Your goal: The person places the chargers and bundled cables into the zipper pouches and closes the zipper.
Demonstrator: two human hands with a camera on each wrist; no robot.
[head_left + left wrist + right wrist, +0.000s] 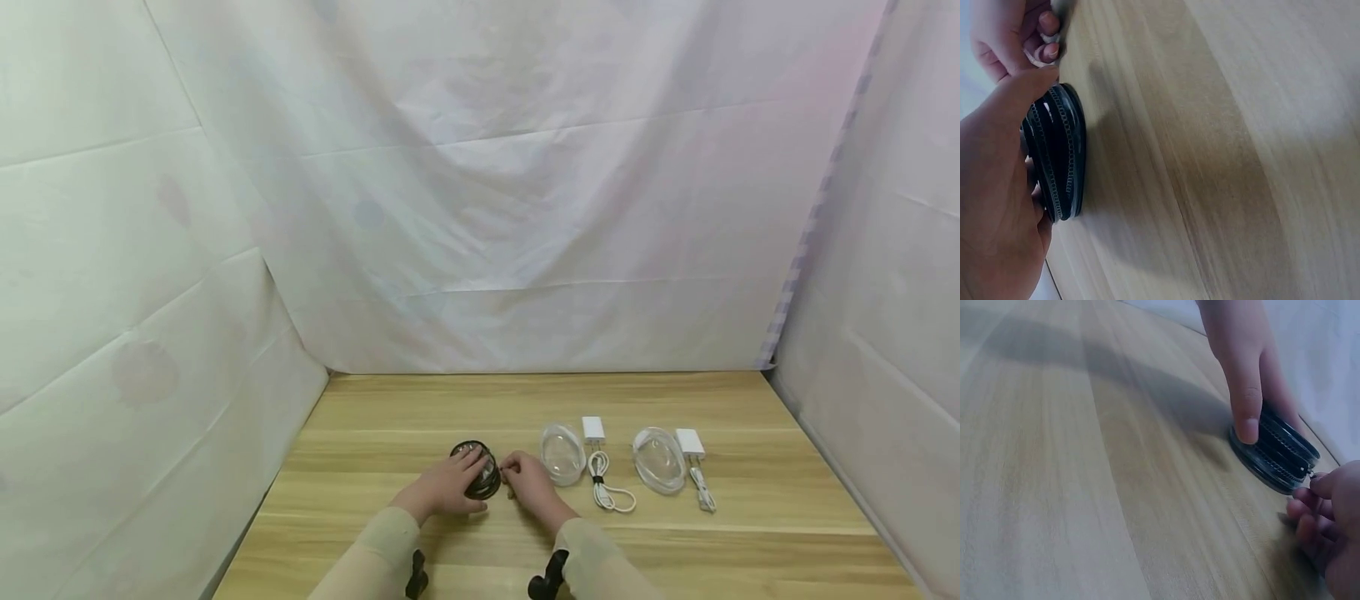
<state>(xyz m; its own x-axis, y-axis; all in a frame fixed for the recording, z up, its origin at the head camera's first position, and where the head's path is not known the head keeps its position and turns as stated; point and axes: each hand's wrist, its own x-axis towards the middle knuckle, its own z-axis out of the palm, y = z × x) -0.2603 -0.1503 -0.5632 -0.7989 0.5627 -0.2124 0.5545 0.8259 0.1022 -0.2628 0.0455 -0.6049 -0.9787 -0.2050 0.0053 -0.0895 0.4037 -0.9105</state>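
Observation:
A small round zippered pouch (pixel 491 487) with black edges and a clear top lies on the wooden table. My left hand (pixel 446 487) holds it from above, fingers spread over its top and thumb along its near side. At the pouch's right edge, my right hand (pixel 531 483) pinches the small zipper pull (pixel 1310 475). Two zipper tracks run round the black side wall (pixel 1054 150) in the left wrist view, and they look closed there. The fingers of the left hand partly cover the pouch's top.
To the right lie two clear round cases (pixel 562 454) (pixel 659 461). Beside them are two white chargers (pixel 593 429) (pixel 690 442), a white cable (pixel 604 493) with a black tie and a short bundled white cable (pixel 702 490). White cloth (pixel 525 208) hangs behind the table.

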